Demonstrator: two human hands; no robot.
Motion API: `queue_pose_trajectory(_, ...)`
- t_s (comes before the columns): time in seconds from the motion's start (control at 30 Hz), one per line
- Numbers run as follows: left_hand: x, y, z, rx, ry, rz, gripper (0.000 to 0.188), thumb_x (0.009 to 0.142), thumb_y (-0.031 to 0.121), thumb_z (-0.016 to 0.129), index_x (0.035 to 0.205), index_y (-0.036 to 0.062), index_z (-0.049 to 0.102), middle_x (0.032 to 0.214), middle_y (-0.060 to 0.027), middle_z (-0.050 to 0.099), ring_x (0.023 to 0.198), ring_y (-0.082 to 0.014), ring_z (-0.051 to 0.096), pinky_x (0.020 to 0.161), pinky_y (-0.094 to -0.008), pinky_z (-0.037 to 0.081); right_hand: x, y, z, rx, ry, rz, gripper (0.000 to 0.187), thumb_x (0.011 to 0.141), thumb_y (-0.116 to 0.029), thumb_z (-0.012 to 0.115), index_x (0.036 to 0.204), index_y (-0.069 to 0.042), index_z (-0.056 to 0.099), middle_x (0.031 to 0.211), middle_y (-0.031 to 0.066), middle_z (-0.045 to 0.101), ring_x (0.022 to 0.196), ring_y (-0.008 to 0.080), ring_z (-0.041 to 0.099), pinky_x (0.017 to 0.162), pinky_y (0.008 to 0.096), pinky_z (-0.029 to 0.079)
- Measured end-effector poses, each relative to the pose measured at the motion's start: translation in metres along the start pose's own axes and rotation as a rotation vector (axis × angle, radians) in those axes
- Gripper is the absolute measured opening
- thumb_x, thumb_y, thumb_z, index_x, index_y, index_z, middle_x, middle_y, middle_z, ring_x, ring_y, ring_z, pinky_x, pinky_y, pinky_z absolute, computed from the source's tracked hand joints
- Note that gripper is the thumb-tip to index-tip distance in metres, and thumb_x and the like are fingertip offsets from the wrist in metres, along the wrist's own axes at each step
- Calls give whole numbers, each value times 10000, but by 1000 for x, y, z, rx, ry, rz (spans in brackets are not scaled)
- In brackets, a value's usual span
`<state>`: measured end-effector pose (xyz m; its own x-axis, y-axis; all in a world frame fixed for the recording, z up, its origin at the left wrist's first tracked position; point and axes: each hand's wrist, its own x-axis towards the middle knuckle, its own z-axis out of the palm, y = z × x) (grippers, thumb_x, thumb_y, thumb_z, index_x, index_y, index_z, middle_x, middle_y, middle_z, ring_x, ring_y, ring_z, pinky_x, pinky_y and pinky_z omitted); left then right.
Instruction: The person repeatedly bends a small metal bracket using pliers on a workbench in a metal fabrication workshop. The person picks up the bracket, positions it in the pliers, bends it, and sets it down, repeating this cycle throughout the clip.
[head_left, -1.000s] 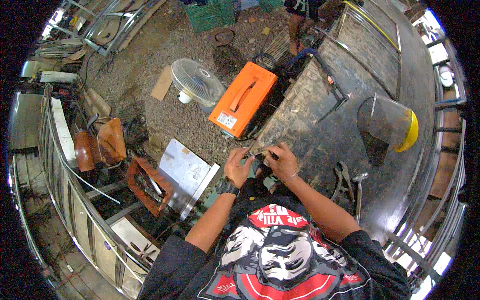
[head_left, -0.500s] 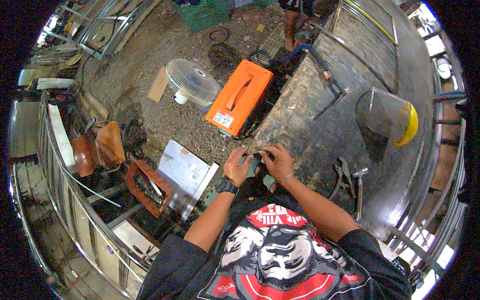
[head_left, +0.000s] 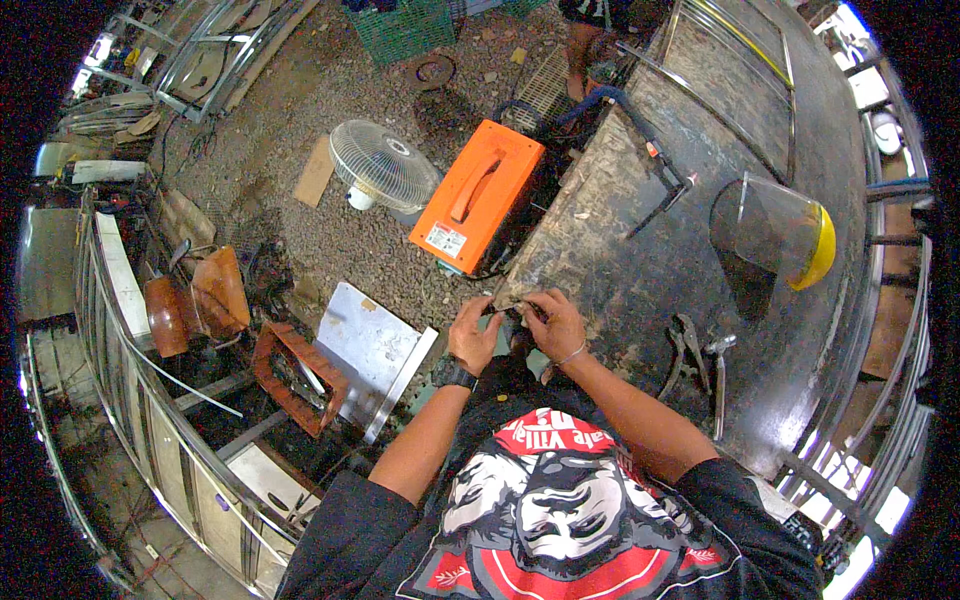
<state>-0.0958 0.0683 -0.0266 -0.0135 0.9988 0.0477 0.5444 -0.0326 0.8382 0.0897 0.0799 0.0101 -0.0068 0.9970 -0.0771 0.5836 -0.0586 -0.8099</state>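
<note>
My left hand [head_left: 474, 335], with a dark watch at its wrist, is closed in a pinch near the near-left corner of the metal worktop [head_left: 620, 270]. Facing it, my right hand [head_left: 556, 326] pinches too, its fingertips close to the left ones. Whatever is between the fingers is small and thin, and I cannot make out its kind. On the worktop, right of my right hand, lie a pair of locking pliers [head_left: 686, 352] and a hammer-like tool [head_left: 719, 388] with a metal handle.
An orange machine [head_left: 477, 190] with a top handle stands beyond my hands, beside a fan [head_left: 383, 160] on gravel. A yellow-topped clear face shield [head_left: 790, 240] and a dark torch with cable [head_left: 660, 160] rest on the worktop. Left are a white panel [head_left: 365, 350] and a brown chair [head_left: 215, 295].
My fingers have shifted very slightly around the small thing; both hands stay at the worktop's corner. The far person's arm has moved a little.
</note>
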Motion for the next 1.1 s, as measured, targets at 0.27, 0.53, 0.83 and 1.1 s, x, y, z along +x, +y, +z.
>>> queue_pose_trajectory(0.27,1,-6,5,54,26,64,352,832,142,822,1150,55,699,1107,-162,722,1014,-354,695,913,-412,555,1,2,2,-1,14,-17,180,905,-233,740,1045,-121,725,968,140,665,869,375,669,745,455,551)
queue_pose_trajectory(0.53,-1,-4,4,46,-5,-6,352,846,133,799,1173,50,696,1156,-173,708,1055,-369,690,909,-410,559,1,3,-3,13,-34,23,250,914,-231,731,1114,-81,722,1013,160,679,921,374,679,778,442,556)
queue_pose_trajectory(0.83,-1,-12,4,54,-13,23,350,877,139,767,1210,60,692,1193,-172,704,1096,-371,683,915,-416,557,-16,23,-22,147,-113,6,517,860,-132,753,1355,-101,609,1157,175,642,1043,380,655,889,439,545)
queue_pose_trajectory(1.1,4,-6,-1,131,-68,39,327,885,143,750,1193,48,691,1182,-173,699,1075,-367,681,907,-421,552,-5,18,-16,39,-172,-49,490,863,-70,747,1331,-154,632,1179,144,580,1009,358,635,845,402,539)
